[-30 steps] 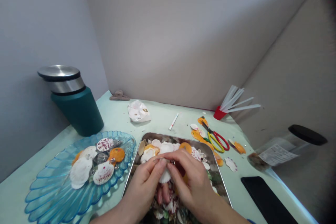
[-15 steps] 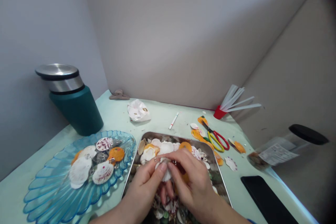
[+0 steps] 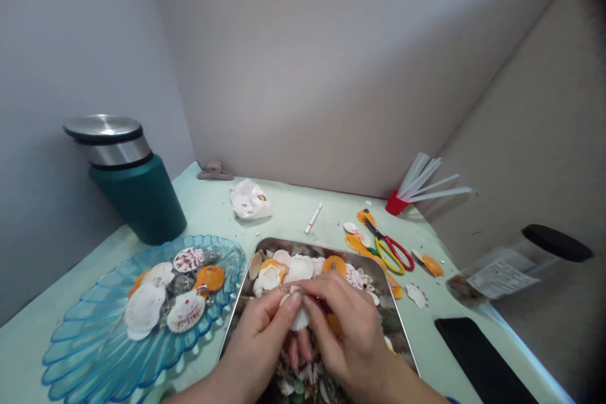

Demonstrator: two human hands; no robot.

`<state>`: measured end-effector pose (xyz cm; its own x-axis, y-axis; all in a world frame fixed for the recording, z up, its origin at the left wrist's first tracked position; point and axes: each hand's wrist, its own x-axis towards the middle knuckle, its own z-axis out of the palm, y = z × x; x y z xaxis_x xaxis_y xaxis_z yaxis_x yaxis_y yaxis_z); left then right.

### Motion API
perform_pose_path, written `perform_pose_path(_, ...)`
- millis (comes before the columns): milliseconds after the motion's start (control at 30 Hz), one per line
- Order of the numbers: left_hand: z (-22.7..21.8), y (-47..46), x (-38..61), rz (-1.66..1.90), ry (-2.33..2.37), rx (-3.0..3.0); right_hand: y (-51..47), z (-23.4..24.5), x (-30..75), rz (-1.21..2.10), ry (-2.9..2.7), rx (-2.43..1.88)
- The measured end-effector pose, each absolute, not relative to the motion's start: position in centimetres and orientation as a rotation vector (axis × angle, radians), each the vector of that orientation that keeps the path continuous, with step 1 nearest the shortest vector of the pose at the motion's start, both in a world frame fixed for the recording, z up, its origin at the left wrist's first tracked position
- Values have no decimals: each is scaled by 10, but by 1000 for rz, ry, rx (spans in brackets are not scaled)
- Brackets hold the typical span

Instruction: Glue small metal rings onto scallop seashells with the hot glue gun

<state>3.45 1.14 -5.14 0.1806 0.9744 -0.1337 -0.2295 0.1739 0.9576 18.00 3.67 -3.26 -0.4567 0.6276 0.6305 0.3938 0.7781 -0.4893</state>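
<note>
Over the metal tray (image 3: 402, 334) at the front middle, both my hands meet around one small white scallop shell (image 3: 300, 319). My left hand (image 3: 265, 331) pinches its upper edge with the thumb, and some of its fingers show beneath the shell. From the other side my right hand (image 3: 348, 325) closes on the same shell, fingertips pressed at its top. What lies between the fingertips is too small to make out. Below and behind the hands, the tray is filled with white, orange and purple-marked shells (image 3: 300, 268).
To the left, a blue scalloped dish (image 3: 95, 347) bears several shells, with a teal bottle (image 3: 137, 196) behind. Red-and-yellow-handled pliers (image 3: 391, 252), a red cup of clear sticks (image 3: 396, 203), a clear jar (image 3: 502, 274) and a black phone (image 3: 478, 353) are at the right.
The right hand's fingers have shifted slightly at the top of the shell. Both hands keep hold of it, and the things on the table stay where they were.
</note>
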Motion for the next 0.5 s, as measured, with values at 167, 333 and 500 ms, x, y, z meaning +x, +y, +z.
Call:
perform_pose_path(167, -51, 12, 35, 1089, 1001, 1008, 38, -34, 181, 347, -2096, -750)
perform_pose_path(333, -50, 9, 34, 1112, 980, 1032, 41, -35, 181, 263, -2086, -723)
perform_pose_path(500, -47, 8, 31, 1122, 905, 954, 40, -34, 182, 202, -2094, -692)
